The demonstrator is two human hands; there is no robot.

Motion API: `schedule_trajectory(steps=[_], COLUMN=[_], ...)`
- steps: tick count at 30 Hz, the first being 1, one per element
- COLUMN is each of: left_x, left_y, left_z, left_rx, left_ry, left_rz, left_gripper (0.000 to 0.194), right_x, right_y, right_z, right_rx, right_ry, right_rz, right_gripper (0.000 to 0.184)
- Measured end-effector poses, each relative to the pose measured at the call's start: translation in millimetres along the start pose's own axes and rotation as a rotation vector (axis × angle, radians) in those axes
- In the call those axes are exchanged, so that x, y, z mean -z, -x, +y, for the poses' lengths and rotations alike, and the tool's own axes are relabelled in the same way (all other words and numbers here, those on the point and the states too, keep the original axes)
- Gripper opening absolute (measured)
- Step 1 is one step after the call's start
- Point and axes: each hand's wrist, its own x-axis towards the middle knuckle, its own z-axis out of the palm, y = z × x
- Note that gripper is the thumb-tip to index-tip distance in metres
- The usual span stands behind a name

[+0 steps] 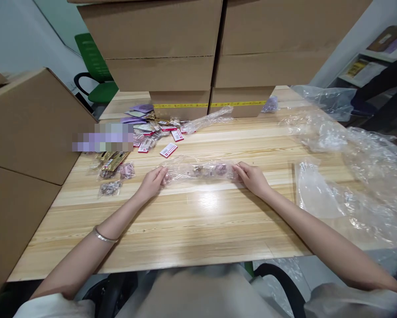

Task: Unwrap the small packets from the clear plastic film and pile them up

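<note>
A clear plastic bag [201, 171] with small purple and brownish pieces inside is stretched sideways above the middle of the wooden table [172, 238]. My left hand [153, 180] pinches its left end, fingers closed. At the opposite end, my right hand [253, 178] grips the bag between thumb and fingers. What exactly the small pieces are, I cannot make out. Just beyond the bag lies a white and red card [168, 150]. Left of my left hand are small clear packets, one with pink contents [127, 170] and one with dark contents [110, 188].
Large cardboard boxes [161, 39] stand across the back, and another box [26, 128] borders the left side. A pile of packets and cards [148, 128] lies at back left. Crumpled clear plastic [377, 172] and flat clear bags [314, 187] cover the right side.
</note>
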Motion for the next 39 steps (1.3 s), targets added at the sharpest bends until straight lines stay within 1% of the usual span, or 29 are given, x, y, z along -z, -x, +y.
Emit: schedule_trajectory(steps=[2,4,6,8,9,11,12,13,14,15,16,17,18,19,20,21,22,24,27,29,32,34,36,37,39], left_x=[-5.3,-6.5,-5.7,-5.0,-5.2,-6.0,-6.4,-6.6,-6.4,-5.8,-4.9,-3.7,-2.4,-1.1,0.1,1.1,1.6,1.0,-6.4,-15.7,-30.0,-34.4,-31.7,-27.8,-17.3], left_y=[-2,-4,-5,-5,-4,-1,1,4,8,12,15,18,19,19,18,16,13,6,-3,-9,-15,-19,-20,-18,-7], left_z=[0,0,0,2,3,7,9,10,12,12,12,11,10,8,6,5,5,7,18,24,29,30,30,29,28], left_rx=[0.007,-0.002,-0.027,-0.055,-0.064,-0.084,-0.108,-0.156,-0.233,-0.327,-0.419,-0.489,-0.527,-0.530,-0.509,-0.479,-0.449,-0.357,-0.202,-0.142,-0.093,-0.066,-0.072,-0.102,-0.189], left_ry=[-0.046,-0.107,-0.182,-0.264,-0.299,-0.387,-0.441,-0.490,-0.525,-0.543,-0.538,-0.509,-0.473,-0.438,-0.407,-0.379,-0.359,-0.372,-0.470,-0.534,-0.614,-0.651,-0.682,-0.698,-0.704], left_rz=[0.027,0.040,0.036,0.033,0.035,0.074,0.106,0.127,0.111,0.054,-0.033,-0.133,-0.218,-0.271,-0.288,-0.277,-0.259,-0.204,-0.117,-0.091,-0.086,-0.082,-0.048,-0.006,0.117], left_gripper=[0.045,0.043,0.040,0.037,0.034,0.025,0.022,0.022,0.026,0.032,0.038,0.045,0.049,0.049,0.045,0.040,0.037,0.032,0.025,0.024,0.023,0.027,0.032,0.035,0.038], right_x=[-3,-4,-5,-5,-5,-3,-1,1,4,7,9,10,11,10,8,6,3,-3,-10,-13,-18,-19,-17,-14,-7], right_y=[-5,-7,-9,-8,-7,-4,-1,2,5,9,13,16,18,20,20,19,17,10,-1,-9,-16,-19,-21,-22,-22], right_z=[0,-1,-5,-10,-12,-14,-13,-12,-9,-7,-4,-1,1,3,5,6,6,2,-9,-16,-21,-20,-19,-19,-22], right_rx=[-0.034,-0.064,-0.110,-0.174,-0.198,-0.188,-0.134,-0.038,0.098,0.248,0.384,0.488,0.547,0.568,0.557,0.527,0.477,0.328,0.109,0.034,-0.051,-0.101,-0.148,-0.148,-0.076], right_ry=[0.151,0.260,0.307,0.343,0.359,0.386,0.395,0.392,0.374,0.341,0.293,0.236,0.183,0.140,0.112,0.099,0.110,0.183,0.308,0.358,0.437,0.484,0.533,0.560,0.605], right_rz=[-0.006,-0.044,-0.085,-0.094,-0.077,0.026,0.097,0.153,0.170,0.139,0.071,-0.008,-0.071,-0.104,-0.106,-0.088,-0.069,-0.045,-0.018,-0.002,-0.002,-0.009,-0.004,0.016,0.103], right_gripper=[0.041,0.043,0.046,0.045,0.042,0.030,0.026,0.026,0.031,0.038,0.046,0.053,0.058,0.059,0.055,0.049,0.041,0.030,0.027,0.027,0.023,0.021,0.026,0.030,0.036])
